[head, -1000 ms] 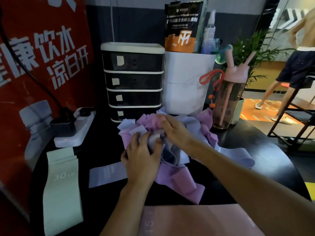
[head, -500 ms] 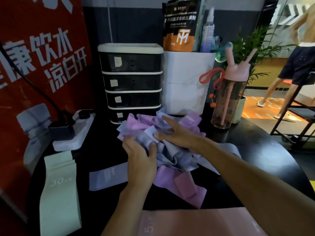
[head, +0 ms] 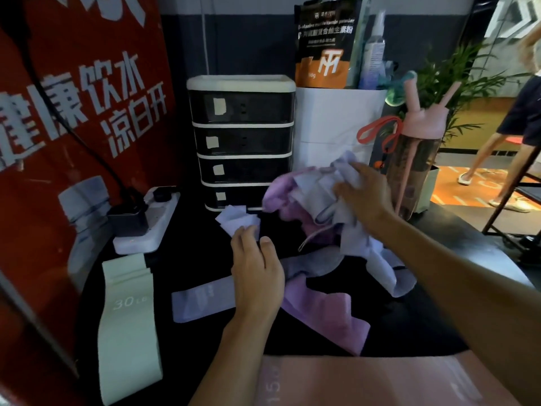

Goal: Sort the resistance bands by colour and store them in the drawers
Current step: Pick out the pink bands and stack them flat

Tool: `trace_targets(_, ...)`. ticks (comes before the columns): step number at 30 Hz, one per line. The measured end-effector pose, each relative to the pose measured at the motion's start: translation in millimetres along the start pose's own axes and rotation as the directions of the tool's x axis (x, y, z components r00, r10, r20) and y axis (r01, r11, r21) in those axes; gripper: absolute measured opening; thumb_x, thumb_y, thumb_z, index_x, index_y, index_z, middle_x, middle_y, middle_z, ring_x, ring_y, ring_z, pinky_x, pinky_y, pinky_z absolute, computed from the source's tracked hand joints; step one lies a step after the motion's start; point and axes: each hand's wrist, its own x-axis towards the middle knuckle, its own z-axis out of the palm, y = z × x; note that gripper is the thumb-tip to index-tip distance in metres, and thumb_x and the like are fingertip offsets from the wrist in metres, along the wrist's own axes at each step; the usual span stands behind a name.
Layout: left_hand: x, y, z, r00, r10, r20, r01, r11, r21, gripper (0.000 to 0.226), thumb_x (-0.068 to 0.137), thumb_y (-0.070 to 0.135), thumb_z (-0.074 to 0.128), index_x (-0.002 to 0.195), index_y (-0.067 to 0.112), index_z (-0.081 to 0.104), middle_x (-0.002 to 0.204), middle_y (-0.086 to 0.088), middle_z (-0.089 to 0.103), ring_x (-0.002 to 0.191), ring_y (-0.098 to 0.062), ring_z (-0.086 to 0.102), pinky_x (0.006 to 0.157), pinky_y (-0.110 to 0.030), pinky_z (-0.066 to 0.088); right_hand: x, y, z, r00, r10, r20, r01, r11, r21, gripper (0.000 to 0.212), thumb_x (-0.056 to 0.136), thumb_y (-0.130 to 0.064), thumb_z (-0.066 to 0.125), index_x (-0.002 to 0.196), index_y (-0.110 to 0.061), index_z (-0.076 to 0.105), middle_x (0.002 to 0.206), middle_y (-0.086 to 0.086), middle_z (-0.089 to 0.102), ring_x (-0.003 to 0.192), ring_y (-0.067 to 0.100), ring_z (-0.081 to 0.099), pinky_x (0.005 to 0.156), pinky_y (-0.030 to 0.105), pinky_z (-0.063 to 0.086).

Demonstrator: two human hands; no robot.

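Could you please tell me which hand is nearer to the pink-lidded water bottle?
Right. The right hand, gripping the tangled bands, is just left of the water bottle. The left hand is farther away, to the lower left, holding a pale band.

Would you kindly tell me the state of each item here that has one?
Drawers: all four shut.
Left hand: pinches one pale lavender band.
Right hand: grips the tangled bands, unsorted.
Green bands: stacked, lying flat.
Power strip: adapter plugged in.
Bottle: upright.
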Motion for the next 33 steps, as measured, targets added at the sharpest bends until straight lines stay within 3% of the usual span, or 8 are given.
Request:
trace_targets(5,0,2,-2,1.000,-0.026,-0.009,0.025,0.999,-0.027,0.032,0.105,0.023,0.037,0.133,0.014,0.050,0.134,-0.002,0.051,0.121,-0.018,0.051,0.106,-0.036,0.041,1,12,-2,0.939,0.053,0.339,-0.013,0.993,-0.120,0.029,0.087,-0.028,0.071,0.109,-0.011,0.066,0.090,-0.002,0.056,0.089,0.013,0.050,0.076,0.025,0.039)
trace_targets(7,-1,4,-2,1.000,-0.021,-0.016,0.020,0.999,-0.039,0.029,0.105,0.020,0.037,0.129,0.013,0.052,0.128,-0.003,0.054,0.116,-0.018,0.052,0.102,-0.033,0.042,-8,10,6,0.870,0.021,0.493,0.073,0.983,-0.170,0.045,0.085,-0.035,0.073,0.124,-0.017,0.060,0.110,-0.005,0.056,0.104,0.011,0.052,0.088,0.025,0.042)
trace_targets(11,-1,6,-3,0.999,0.015,-0.046,-0.016,0.999,-0.029,0.023,0.103,0.013,0.041,0.120,0.011,0.057,0.118,-0.002,0.057,0.110,-0.017,0.054,0.097,-0.029,0.043,-18,19,11,0.792,0.130,0.597,0.240,0.832,-0.500,0.094,0.065,-0.061,0.074,0.147,-0.043,0.032,0.146,0.003,0.032,0.132,0.029,0.036,0.108,0.049,0.036)
trace_targets(15,0,10,-7,0.992,0.084,-0.089,-0.082,0.996,0.023,0.028,0.096,0.021,0.038,0.107,0.015,0.063,0.105,0.002,0.059,0.100,-0.019,0.058,0.096,-0.045,0.047,-19,14,3,0.878,0.087,0.471,0.158,0.876,-0.456,0.084,0.073,-0.066,0.063,0.146,-0.042,0.031,0.143,0.004,0.042,0.126,0.033,0.049,0.099,0.048,0.045)
trace_targets(20,-2,23,-14,0.981,0.188,-0.052,-0.186,0.982,0.026,0.026,0.088,0.021,0.040,0.092,0.021,0.066,0.093,0.011,0.065,0.093,-0.017,0.063,0.090,-0.051,0.050,-32,1,-29,0.879,0.128,0.460,0.179,0.805,-0.566,0.052,0.096,-0.038,0.055,0.141,-0.018,0.039,0.101,0.009,0.057,0.089,0.032,0.055,0.083,0.043,0.047)
trace_targets(25,-5,42,-21,0.913,0.405,0.045,-0.407,0.911,0.064,0.025,0.084,0.011,0.042,0.082,0.013,0.067,0.080,0.009,0.066,0.076,-0.017,0.064,0.079,-0.053,0.052,-54,-6,-52,0.923,0.119,0.366,0.170,0.727,-0.665,0.046,0.099,-0.042,0.048,0.142,-0.029,0.039,0.132,0.003,0.058,0.118,0.032,0.053,0.094,0.043,0.037)
trace_targets(28,-8,60,-25,0.836,0.538,0.112,-0.549,0.827,0.120,0.028,0.083,0.016,0.038,0.077,0.011,0.065,0.076,0.005,0.064,0.071,-0.020,0.061,0.073,-0.053,0.051,-74,-9,-63,0.914,0.106,0.391,0.192,0.736,-0.649,0.033,0.097,-0.042,0.049,0.129,-0.033,0.050,0.123,-0.002,0.063,0.113,0.029,0.056,0.089,0.041,0.034)
trace_targets(33,-29,77,-47,0.862,0.418,0.287,-0.469,0.872,0.138,0.021,0.089,0.009,0.046,0.086,0.011,0.066,0.077,0.002,0.066,0.072,-0.020,0.060,0.071,-0.047,0.053,-122,-15,-91,0.850,0.131,0.510,0.234,0.774,-0.589,0.021,0.092,-0.040,0.052,0.110,-0.038,0.062,0.116,-0.003,0.064,0.118,0.029,0.052,0.094,0.039,0.041)
